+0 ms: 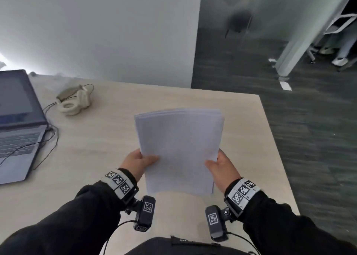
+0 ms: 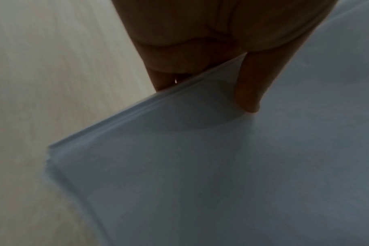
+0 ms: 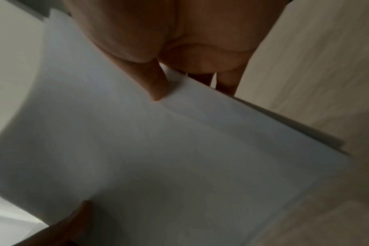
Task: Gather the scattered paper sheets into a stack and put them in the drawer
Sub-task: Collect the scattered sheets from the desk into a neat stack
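Note:
A stack of white paper sheets (image 1: pixel 178 148) is lifted off the light wooden desk (image 1: pixel 108 139), tilted toward me, its edges roughly lined up. My left hand (image 1: pixel 138 163) grips the stack's left side, thumb on top and fingers underneath. My right hand (image 1: pixel 220 166) holds the right side the same way. The left wrist view shows the paper stack (image 2: pixel 221 166) pinched between the thumb (image 2: pixel 251 93) and the fingers behind. In the right wrist view the thumb (image 3: pixel 156 84) presses on the stack (image 3: pixel 158 149). No drawer is in view.
An open laptop (image 1: pixel 17 123) with dark cables stands at the desk's left. Beige headphones (image 1: pixel 74 102) lie behind it near the white wall. The desk's right edge (image 1: pixel 278 154) borders dark carpet; a person's legs and chair legs (image 1: pixel 338 52) show at far right.

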A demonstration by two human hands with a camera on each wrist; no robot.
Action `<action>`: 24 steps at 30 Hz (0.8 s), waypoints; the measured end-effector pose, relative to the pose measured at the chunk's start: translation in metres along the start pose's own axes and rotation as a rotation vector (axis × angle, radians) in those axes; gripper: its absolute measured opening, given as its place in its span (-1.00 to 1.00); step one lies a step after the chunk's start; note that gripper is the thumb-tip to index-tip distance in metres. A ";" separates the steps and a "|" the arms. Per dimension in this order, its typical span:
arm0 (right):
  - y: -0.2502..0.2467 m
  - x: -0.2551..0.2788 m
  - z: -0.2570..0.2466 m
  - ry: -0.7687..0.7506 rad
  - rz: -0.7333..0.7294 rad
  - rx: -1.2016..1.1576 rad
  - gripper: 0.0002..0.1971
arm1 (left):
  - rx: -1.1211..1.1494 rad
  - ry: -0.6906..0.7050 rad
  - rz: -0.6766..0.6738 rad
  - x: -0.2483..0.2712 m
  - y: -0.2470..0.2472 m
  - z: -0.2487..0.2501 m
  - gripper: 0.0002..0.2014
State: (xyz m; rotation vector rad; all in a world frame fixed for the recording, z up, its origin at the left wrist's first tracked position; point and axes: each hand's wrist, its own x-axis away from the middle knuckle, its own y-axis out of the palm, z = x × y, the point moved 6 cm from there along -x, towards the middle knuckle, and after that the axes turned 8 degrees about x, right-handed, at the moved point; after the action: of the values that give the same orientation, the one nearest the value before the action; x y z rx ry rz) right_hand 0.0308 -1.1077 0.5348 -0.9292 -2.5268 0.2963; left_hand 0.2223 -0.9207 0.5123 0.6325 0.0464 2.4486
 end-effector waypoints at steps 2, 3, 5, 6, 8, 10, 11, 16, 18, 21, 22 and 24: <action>0.029 -0.011 -0.026 -0.040 -0.001 0.020 -0.67 | -0.050 0.094 0.047 -0.006 -0.030 0.025 -0.80; 0.041 -0.016 -0.036 -0.050 0.006 0.025 -0.66 | -0.079 0.130 0.067 -0.009 -0.042 0.036 -0.80; 0.062 -0.025 -0.050 -0.061 0.017 0.053 -0.68 | -0.131 0.176 0.093 -0.016 -0.063 0.052 -0.78; 0.071 -0.028 -0.055 -0.067 0.016 0.073 -0.69 | -0.161 0.186 0.094 -0.020 -0.071 0.056 -0.77; 0.084 -0.031 -0.057 -0.061 0.020 0.096 -0.70 | -0.224 0.177 0.081 -0.028 -0.085 0.056 -0.78; 0.091 -0.031 -0.053 -0.033 0.032 0.108 -0.71 | -0.268 0.158 0.045 -0.033 -0.093 0.049 -0.77; 0.093 -0.030 -0.050 -0.020 0.040 0.099 -0.70 | -0.280 0.152 0.024 -0.034 -0.094 0.047 -0.77; 0.093 -0.022 -0.064 -0.063 0.089 -0.111 -0.71 | -0.239 0.181 -0.088 -0.036 -0.088 0.058 -0.64; 0.088 -0.018 -0.083 -0.113 0.108 -0.206 -0.76 | -0.181 0.208 -0.117 -0.038 -0.086 0.070 -0.55; 0.083 -0.019 -0.107 -0.155 0.158 -0.268 -0.71 | -0.101 0.278 -0.170 -0.032 -0.080 0.095 -0.43; 0.082 -0.021 -0.111 -0.153 0.189 -0.277 -0.69 | -0.074 0.306 -0.179 -0.029 -0.078 0.103 -0.43; 0.080 -0.024 -0.117 -0.144 0.251 -0.299 -0.60 | -0.040 0.349 -0.189 -0.021 -0.073 0.120 -0.55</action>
State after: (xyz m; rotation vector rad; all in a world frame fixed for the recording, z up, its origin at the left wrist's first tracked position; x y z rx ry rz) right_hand 0.1466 -1.0570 0.6037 -1.3904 -2.6315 0.0599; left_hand 0.3311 -0.8857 0.5968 0.1683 0.1871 2.3404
